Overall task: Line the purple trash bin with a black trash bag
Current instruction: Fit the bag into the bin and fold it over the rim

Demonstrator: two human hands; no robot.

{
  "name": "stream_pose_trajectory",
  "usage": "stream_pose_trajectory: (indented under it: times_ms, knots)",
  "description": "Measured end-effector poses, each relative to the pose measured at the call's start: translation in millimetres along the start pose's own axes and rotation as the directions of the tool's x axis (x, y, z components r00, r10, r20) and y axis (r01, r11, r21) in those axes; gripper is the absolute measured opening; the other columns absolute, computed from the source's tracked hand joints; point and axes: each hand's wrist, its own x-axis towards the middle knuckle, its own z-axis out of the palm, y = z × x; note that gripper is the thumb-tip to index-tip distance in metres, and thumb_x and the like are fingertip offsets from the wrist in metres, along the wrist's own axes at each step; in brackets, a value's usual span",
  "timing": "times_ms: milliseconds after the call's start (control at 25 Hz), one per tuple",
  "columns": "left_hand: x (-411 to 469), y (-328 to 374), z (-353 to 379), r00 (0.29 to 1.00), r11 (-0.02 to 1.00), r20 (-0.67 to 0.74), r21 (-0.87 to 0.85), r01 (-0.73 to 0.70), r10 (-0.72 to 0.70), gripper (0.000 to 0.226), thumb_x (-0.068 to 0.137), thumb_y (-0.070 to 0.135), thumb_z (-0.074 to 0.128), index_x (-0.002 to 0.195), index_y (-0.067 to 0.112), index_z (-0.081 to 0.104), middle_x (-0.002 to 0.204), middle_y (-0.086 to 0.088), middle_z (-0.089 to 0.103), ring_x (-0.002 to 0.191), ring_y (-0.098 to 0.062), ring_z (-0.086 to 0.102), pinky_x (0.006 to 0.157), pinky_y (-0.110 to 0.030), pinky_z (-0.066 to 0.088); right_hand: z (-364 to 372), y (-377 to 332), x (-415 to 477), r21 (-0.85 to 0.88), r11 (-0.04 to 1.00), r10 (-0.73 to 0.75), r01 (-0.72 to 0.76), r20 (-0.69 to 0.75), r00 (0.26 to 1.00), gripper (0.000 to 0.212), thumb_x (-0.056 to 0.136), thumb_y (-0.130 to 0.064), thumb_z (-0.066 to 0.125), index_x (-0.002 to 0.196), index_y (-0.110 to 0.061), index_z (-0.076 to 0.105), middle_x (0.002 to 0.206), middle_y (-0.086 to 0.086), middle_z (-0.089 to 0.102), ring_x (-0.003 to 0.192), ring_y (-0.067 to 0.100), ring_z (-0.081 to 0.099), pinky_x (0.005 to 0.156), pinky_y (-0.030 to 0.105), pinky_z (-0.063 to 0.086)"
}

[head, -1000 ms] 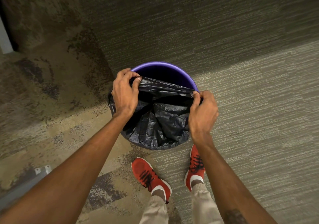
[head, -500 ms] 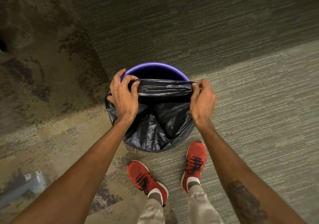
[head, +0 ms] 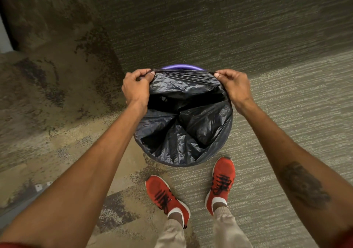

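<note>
The purple trash bin (head: 180, 67) stands on the carpet in front of my feet; only a short arc of its far rim shows. The black trash bag (head: 183, 129) sits in the bin and wraps over the near and side rim. My left hand (head: 136, 87) pinches the bag's far edge at the left side of the bin. My right hand (head: 233, 84) pinches the same edge at the right side. The edge is stretched taut between both hands, close to the far rim. The bag's mouth gapes dark in the middle.
My red shoes (head: 167, 196) (head: 221, 180) stand right behind the bin. Patterned carpet lies all around. A grey metal piece (head: 21, 200) sits at the lower left, and a pale wall edge (head: 3, 37) shows at the far left.
Both hands have carried the bag's stretched edge away from me, from mid-bin to the far rim. Much less purple rim shows now, and the bag's mouth has widened.
</note>
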Motion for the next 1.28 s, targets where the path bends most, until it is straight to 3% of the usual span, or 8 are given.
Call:
stream_pose_trajectory:
  times_ms: [160, 320, 400, 520, 720, 840, 1000, 1280]
  knots:
    - [15, 6, -6, 0.932, 0.901, 0.180, -0.251, 0.353, -0.314, 0.027, 0.070, 0.016, 0.082, 0.096, 0.011, 0.080, 0.101, -0.008, 0.078, 0.093, -0.026, 0.074, 0.088, -0.043, 0.061, 0, -6, 9, 0.161, 0.982, 0.078, -0.100, 0.136, 0.988, 0.010, 0.094, -0.011, 0.068, 0.087, -0.015, 0.074, 0.073, -0.007, 0.075, 0.065, 0.004, 0.065, 0.070, 0.020, 0.055]
    - [35, 9, -17, 0.745, 0.792, 0.475, -0.147, 0.592, -0.468, 0.036, 0.078, 0.021, 0.079, 0.111, 0.008, 0.072, 0.106, -0.007, 0.074, 0.078, -0.022, 0.070, 0.060, -0.032, 0.062, 0, -9, 19, 0.253, 0.946, 0.146, -0.203, 0.227, 0.963, 0.013, 0.095, -0.011, 0.067, 0.084, -0.014, 0.073, 0.067, -0.008, 0.076, 0.058, 0.003, 0.067, 0.060, 0.017, 0.056]
    - [38, 8, -20, 0.727, 0.815, 0.513, -0.087, 0.573, -0.456, 0.017, 0.083, 0.025, 0.078, 0.097, 0.016, 0.073, 0.089, -0.001, 0.075, 0.072, -0.016, 0.071, 0.060, -0.027, 0.060, -1, -8, 22, 0.292, 0.919, 0.184, -0.265, 0.275, 0.944, 0.010, 0.095, -0.013, 0.067, 0.087, -0.013, 0.074, 0.071, -0.004, 0.078, 0.060, 0.006, 0.070, 0.059, 0.019, 0.058]
    - [37, 4, -22, 0.784, 0.863, 0.498, -0.127, 0.488, -0.370, 0.006, 0.088, 0.019, 0.074, 0.093, 0.016, 0.072, 0.063, 0.004, 0.076, 0.053, -0.007, 0.071, 0.045, -0.019, 0.053, 0, -6, 26, 0.295, 0.903, 0.202, -0.311, 0.347, 0.916, 0.013, 0.095, -0.018, 0.067, 0.086, -0.014, 0.076, 0.076, 0.000, 0.079, 0.063, 0.009, 0.072, 0.060, 0.021, 0.059]
    - [38, -13, -17, 0.826, 0.862, 0.491, -0.254, 0.440, -0.277, 0.013, 0.089, 0.020, 0.073, 0.099, 0.012, 0.072, 0.086, -0.006, 0.075, 0.071, -0.016, 0.072, 0.066, -0.026, 0.062, 0, -8, 36, 0.269, 0.887, 0.209, -0.376, 0.493, 0.845, 0.016, 0.096, -0.023, 0.065, 0.085, -0.014, 0.074, 0.078, 0.004, 0.077, 0.065, 0.013, 0.071, 0.064, 0.025, 0.061]
    - [41, -19, -14, 0.778, 0.847, 0.561, -0.233, 0.478, -0.284, 0.014, 0.093, 0.023, 0.068, 0.102, 0.013, 0.069, 0.095, -0.009, 0.071, 0.079, -0.019, 0.068, 0.078, -0.031, 0.059, 5, -11, 39, 0.214, 0.880, 0.272, -0.423, 0.504, 0.820, 0.012, 0.095, -0.018, 0.066, 0.092, -0.008, 0.071, 0.084, 0.010, 0.076, 0.072, 0.019, 0.071, 0.070, 0.031, 0.063]
    - [52, -26, -12, 0.719, 0.842, 0.629, -0.184, 0.508, -0.296, 0.013, 0.097, 0.023, 0.062, 0.092, 0.013, 0.067, 0.092, -0.009, 0.070, 0.079, -0.019, 0.066, 0.087, -0.037, 0.056, 10, -8, 43, 0.181, 0.883, 0.309, -0.434, 0.473, 0.825, 0.012, 0.095, -0.016, 0.065, 0.089, -0.008, 0.073, 0.076, 0.007, 0.078, 0.066, 0.018, 0.074, 0.059, 0.028, 0.062]
    - [62, -49, -9, 0.754, 0.872, 0.583, -0.151, 0.465, -0.302, 0.015, 0.095, 0.026, 0.066, 0.087, 0.014, 0.071, 0.072, -0.004, 0.075, 0.057, -0.013, 0.070, 0.054, -0.026, 0.060, 12, 13, 55, 0.135, 0.859, 0.397, -0.494, 0.434, 0.809, 0.029, 0.095, -0.010, 0.061, 0.072, -0.014, 0.079, 0.071, 0.007, 0.075, 0.062, 0.020, 0.072, 0.056, 0.029, 0.061]
